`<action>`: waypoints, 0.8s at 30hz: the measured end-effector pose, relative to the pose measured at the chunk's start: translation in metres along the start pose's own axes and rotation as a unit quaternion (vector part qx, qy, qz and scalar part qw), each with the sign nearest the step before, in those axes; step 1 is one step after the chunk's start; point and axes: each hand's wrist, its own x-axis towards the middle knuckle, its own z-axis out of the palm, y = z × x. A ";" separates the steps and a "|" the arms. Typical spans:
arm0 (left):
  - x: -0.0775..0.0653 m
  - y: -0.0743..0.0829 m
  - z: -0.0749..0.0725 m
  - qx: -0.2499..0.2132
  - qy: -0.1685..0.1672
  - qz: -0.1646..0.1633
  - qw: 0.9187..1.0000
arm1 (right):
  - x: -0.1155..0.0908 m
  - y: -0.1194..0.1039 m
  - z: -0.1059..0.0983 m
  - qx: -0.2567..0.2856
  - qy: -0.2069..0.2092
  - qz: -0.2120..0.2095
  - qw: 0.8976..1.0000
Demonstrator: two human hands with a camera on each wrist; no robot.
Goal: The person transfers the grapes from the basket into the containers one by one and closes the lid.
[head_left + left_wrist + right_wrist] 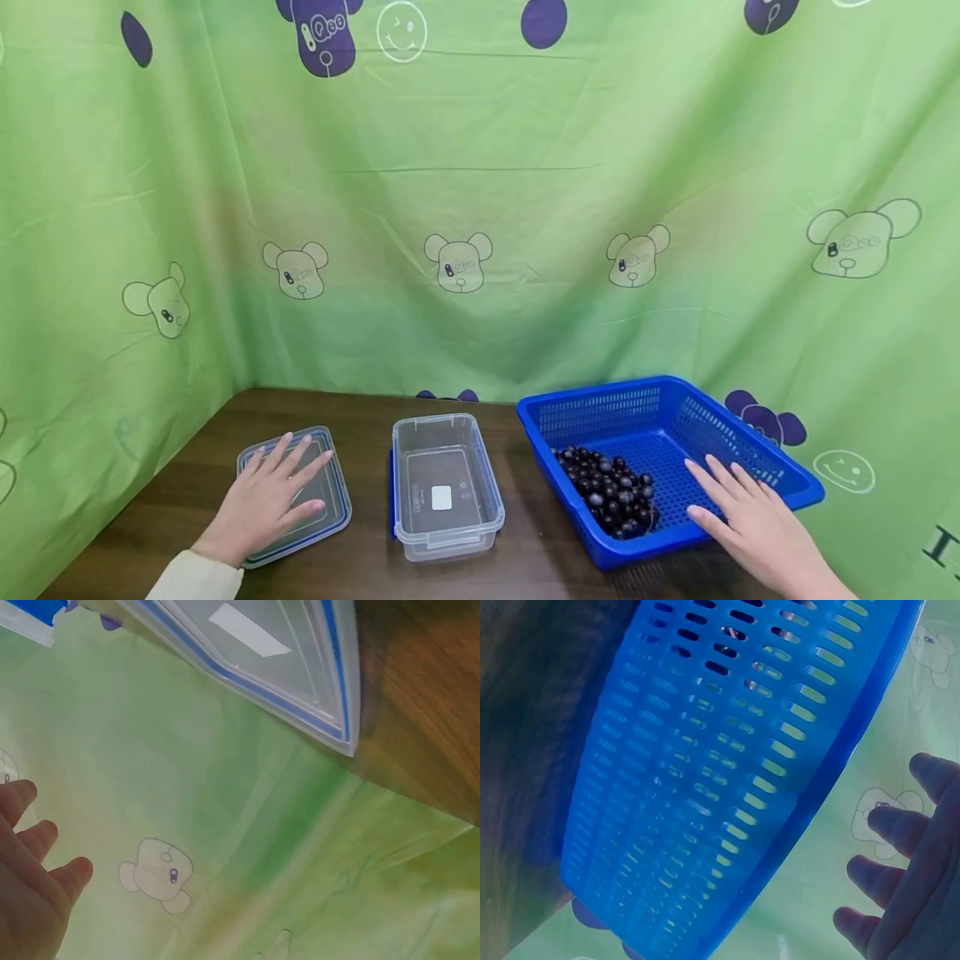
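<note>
My left hand is spread above a clear lid with a blue seal, fingers straight and holding nothing. In the left wrist view, the lid shows at the top, apart from the hand. To its right stands a clear plastic container. A blue basket farther right has a heap of dark grapes in its left part. Over the basket's near right side hangs my right hand, fingers extended and nothing in them. The right wrist view shows that hand beside the basket's slotted wall.
All these things stand on a brown wooden table. A green printed cloth hangs behind the table and along its sides. A blue clip flap hangs at the container's left side.
</note>
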 end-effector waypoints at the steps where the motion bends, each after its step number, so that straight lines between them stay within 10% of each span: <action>1: 0.002 0.000 0.000 -0.003 -0.003 0.004 1.000 | 0.001 -0.001 -0.001 0.010 0.003 -0.002 1.000; 16: 0.026 0.016 0.011 -0.025 -0.038 0.058 0.997 | 0.023 -0.011 -0.017 0.074 0.069 -0.015 0.995; 24: 0.045 0.026 0.021 -0.057 -0.107 0.087 0.989 | 0.050 -0.018 -0.030 0.124 -0.006 0.012 0.992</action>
